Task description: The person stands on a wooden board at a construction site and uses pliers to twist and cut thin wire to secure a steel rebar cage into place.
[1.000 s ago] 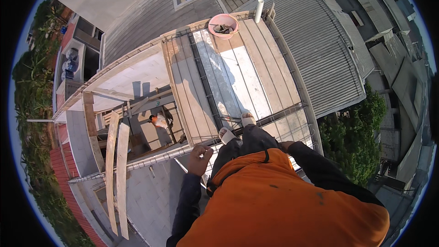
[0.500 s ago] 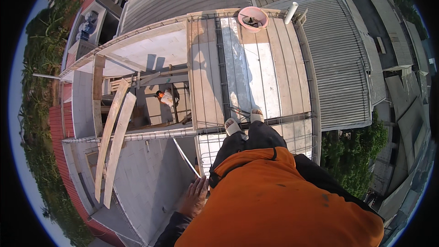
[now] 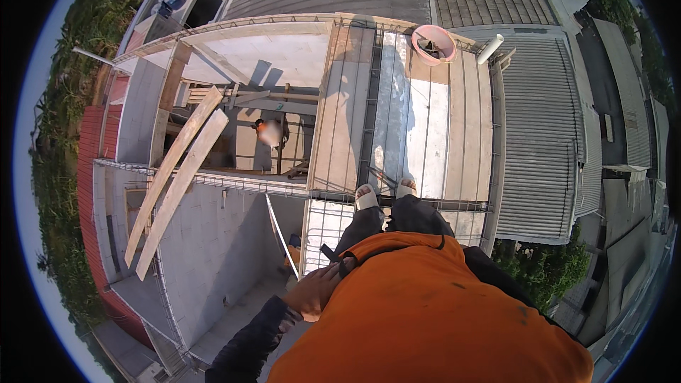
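Observation:
My left hand (image 3: pixel 316 292) is at the left side of my waist, against the hem of my orange shirt (image 3: pixel 433 305). Its fingers are bent around a dark piece (image 3: pixel 329 252) that sticks out beside my hip; what it is cannot be made out. The dark sleeve (image 3: pixel 248 340) of that arm comes in from the lower edge. My right hand is out of sight. Below, my feet in light sandals (image 3: pixel 367 197) stand on the plank and sheet deck, by a dark strip of rebar (image 3: pixel 369 120).
A pink basin (image 3: pixel 433 45) with dark items and a white pipe (image 3: pixel 490 49) stand at the deck's far edge. Two long planks (image 3: pixel 181 198) lean across the left wall top. Openings drop away on the left, where a person (image 3: pixel 269 132) works below. Corrugated roofs (image 3: pixel 535 135) lie right.
My left hand has gone from held out with spread fingers beside my hip to bent in against my waist. The view has shifted, so the deck and basin appear further right.

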`<state>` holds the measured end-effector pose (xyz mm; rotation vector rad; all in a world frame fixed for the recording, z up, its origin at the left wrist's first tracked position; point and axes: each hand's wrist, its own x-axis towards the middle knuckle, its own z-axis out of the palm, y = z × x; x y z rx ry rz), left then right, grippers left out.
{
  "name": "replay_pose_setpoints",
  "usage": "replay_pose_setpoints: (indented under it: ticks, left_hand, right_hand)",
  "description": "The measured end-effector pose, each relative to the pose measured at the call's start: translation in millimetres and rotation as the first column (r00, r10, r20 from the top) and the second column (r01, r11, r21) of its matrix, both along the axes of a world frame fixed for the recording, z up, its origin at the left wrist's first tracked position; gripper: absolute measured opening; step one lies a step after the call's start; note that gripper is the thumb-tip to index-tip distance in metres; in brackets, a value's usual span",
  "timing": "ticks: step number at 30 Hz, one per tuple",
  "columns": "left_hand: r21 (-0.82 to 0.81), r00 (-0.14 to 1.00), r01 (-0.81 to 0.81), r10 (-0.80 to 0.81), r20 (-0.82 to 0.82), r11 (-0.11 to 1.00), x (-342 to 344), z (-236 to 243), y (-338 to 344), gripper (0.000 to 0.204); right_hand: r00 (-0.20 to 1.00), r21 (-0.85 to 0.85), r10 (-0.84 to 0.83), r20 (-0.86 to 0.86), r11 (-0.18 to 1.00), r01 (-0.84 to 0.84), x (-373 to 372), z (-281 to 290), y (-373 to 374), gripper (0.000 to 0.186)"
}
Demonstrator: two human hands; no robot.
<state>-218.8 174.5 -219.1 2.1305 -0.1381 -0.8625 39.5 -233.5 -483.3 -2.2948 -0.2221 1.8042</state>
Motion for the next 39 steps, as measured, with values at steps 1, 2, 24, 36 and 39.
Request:
replay_pose_setpoints:
  ticks: [1,2,24,36,39]
  left_hand:
    - [-0.028,1.0,-0.021,0.021,0.013,0.999,6,2,0,0.091]
    - [-0.059,0.999,-0.037,0.039,0.025,0.998,10,2,1,0.092]
    - [-0.029,0.922,-0.059,0.065,0.381,0.998,20,-37,13,0.076]
    - [-0.123,0.924,-0.132,0.168,0.344,0.984,-1,-58,15,0.091]
    - [-0.161,0.923,-0.162,0.207,0.323,0.974,-4,-56,16,0.091]
  right_hand:
    - [1.0,0.005,-0.021,0.009,1.0,0.021,6,6,4,0.053]
    - [0.999,0.005,-0.043,0.018,0.999,0.042,9,9,6,0.053]
    - [0.996,0.041,-0.08,0.044,0.996,0.078,46,27,53,0.054]
    - [0.997,0.033,-0.048,0.052,0.998,0.047,52,26,68,0.055]
    - [0.997,0.038,-0.048,0.052,0.998,0.046,52,25,74,0.055]
